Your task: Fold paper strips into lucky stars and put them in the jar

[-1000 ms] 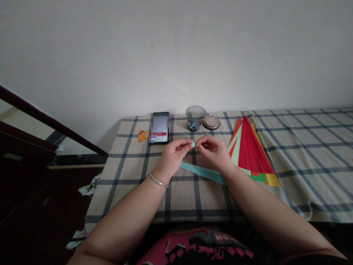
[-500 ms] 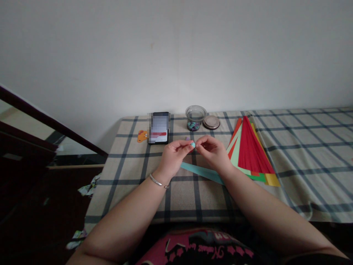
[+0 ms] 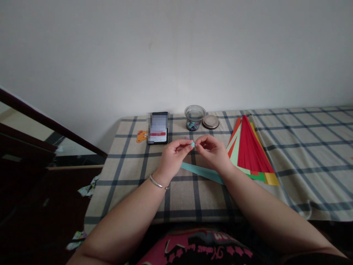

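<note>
My left hand [image 3: 173,156] and my right hand [image 3: 213,151] meet over the checked tablecloth [image 3: 132,173], fingertips pinched together on the folded end of a teal paper strip [image 3: 202,172]. The strip's free length trails down and to the right, passing under my right wrist. A silver bangle sits on my left wrist. Just right of my right hand lies a fan of coloured paper strips [image 3: 249,151], mostly red with green, yellow and orange.
At the table's far edge by the wall stand a phone [image 3: 158,127], an orange bear sticker [image 3: 141,136], a small clear jar [image 3: 195,117] holding small coloured pieces, and its round lid [image 3: 210,122]. Paper scraps lie on the dark floor at left.
Hardly anything differs; my fingers shift only slightly on the small folded end of the teal strip, and the view drifts a little.
</note>
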The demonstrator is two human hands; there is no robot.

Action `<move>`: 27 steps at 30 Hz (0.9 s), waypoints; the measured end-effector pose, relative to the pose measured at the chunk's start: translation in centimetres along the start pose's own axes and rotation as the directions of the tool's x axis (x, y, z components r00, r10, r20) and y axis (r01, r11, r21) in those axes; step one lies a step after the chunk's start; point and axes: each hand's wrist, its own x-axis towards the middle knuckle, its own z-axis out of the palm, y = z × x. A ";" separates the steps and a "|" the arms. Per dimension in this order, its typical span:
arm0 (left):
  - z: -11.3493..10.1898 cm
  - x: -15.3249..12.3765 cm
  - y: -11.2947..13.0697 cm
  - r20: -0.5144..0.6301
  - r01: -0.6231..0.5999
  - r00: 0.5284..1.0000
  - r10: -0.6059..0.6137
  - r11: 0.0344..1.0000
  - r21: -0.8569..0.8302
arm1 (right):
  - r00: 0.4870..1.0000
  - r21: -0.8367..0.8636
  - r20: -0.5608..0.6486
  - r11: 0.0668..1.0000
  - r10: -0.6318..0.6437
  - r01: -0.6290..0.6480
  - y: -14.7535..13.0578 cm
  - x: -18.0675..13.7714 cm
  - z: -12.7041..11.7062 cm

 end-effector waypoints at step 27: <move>-0.3 0.0 0.4 0.041 -0.083 0.996 0.080 0.994 0.071 | 1.000 -0.088 -0.001 0.996 -0.031 0.031 -0.1 0.1 -0.1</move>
